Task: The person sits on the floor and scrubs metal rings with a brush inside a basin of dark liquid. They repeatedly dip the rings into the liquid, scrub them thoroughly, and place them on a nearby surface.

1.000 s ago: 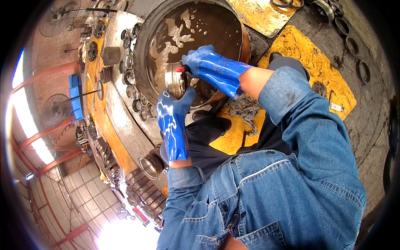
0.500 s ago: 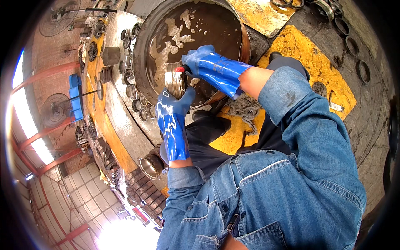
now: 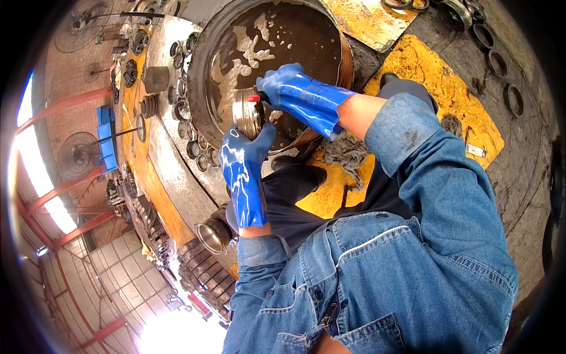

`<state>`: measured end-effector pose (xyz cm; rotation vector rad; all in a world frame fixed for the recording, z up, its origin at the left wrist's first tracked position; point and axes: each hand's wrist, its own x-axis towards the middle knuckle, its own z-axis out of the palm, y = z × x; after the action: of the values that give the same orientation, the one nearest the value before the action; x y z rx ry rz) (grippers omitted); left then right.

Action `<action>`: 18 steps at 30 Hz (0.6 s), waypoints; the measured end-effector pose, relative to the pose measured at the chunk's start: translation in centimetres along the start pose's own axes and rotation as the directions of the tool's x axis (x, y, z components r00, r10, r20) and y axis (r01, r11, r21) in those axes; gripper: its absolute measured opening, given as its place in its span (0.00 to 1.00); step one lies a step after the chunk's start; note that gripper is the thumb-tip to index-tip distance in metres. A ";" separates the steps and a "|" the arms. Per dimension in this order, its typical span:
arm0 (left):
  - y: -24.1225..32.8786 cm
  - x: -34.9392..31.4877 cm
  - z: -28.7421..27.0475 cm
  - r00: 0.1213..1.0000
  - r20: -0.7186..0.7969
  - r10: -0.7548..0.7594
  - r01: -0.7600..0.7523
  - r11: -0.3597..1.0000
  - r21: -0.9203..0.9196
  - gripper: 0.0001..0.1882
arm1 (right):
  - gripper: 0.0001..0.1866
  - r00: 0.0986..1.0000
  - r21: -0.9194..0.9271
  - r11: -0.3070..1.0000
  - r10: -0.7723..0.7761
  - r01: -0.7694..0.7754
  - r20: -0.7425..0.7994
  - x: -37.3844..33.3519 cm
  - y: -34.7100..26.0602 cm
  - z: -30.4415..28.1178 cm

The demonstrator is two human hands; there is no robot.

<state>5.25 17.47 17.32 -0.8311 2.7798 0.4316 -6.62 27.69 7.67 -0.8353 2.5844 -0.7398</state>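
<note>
Two hands here, both in blue rubber gloves. The left hand [image 3: 244, 144] has thumb and fingers clamped around the lower end of one metal cylinder [image 3: 247, 115], shiny on the side and ridged along the rim. The right hand [image 3: 282, 82] is curled up tight on a red-and-black tool [image 3: 255, 98] right against that cylinder; most of the tool is buried in the glove, so can't tell its shape.

The cylinder's over the near-left part of one big round basin [image 3: 201, 71], can't tell if it touches the edge. Basin's got dark brown liquid [image 3: 306, 35] in it with patches of pale foam [image 3: 252, 53] on top.

Count of the rest: roughly a dozen small metal rings [image 3: 182, 110] bunched along the basin's left side (they overlap, so don't hold me to it), three dark rings [image 3: 506, 99] lined up far right with more above, one wide metal collar [image 3: 212, 238] by the left forearm, two grey rags [image 3: 349, 158], at least two yellow sheets [image 3: 466, 97].

Writing: dark print on the right glove's cuff, too small to read.
</note>
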 end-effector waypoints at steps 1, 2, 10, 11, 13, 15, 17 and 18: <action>-0.1 0.0 0.1 1.000 -0.012 0.006 -0.005 1.000 0.010 0.30 | 0.19 1.000 -0.001 1.000 0.002 -0.002 0.003 0.0 -0.1 0.0; -0.3 0.1 0.2 1.000 -0.011 0.004 -0.004 1.000 -0.005 0.31 | 0.19 1.000 -0.001 1.000 0.003 -0.003 0.005 -0.1 -0.1 -0.1; -0.2 0.3 0.1 1.000 0.008 -0.004 0.004 1.000 -0.023 0.32 | 0.19 1.000 -0.010 1.000 0.009 -0.009 0.003 -0.1 -0.1 -0.1; -0.2 0.2 0.2 1.000 0.002 0.010 -0.010 1.000 -0.019 0.31 | 0.19 1.000 -0.015 1.000 0.016 -0.016 0.018 0.0 -0.1 -0.2; -0.1 0.1 0.3 0.999 -0.012 0.035 -0.035 0.999 -0.009 0.29 | 0.20 1.000 -0.009 1.000 0.011 -0.011 0.016 0.0 -0.1 -0.2; 0.1 -0.2 0.0 0.999 -0.015 0.036 -0.036 0.999 -0.020 0.29 | 0.20 1.000 0.015 1.000 -0.015 0.015 -0.018 -0.2 0.1 0.1; 0.1 -0.3 0.0 0.999 -0.010 0.043 -0.044 0.998 -0.050 0.28 | 0.19 1.000 0.003 1.000 -0.015 0.015 -0.022 -0.1 0.0 0.1; 0.0 -0.3 0.0 0.999 -0.005 0.047 -0.047 0.996 -0.072 0.28 | 0.19 1.000 -0.002 1.000 -0.015 0.015 -0.024 -0.1 0.0 0.1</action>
<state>5.51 17.59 17.37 -0.7834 2.8071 0.5427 -6.48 27.67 7.61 -0.8520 2.6026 -0.7560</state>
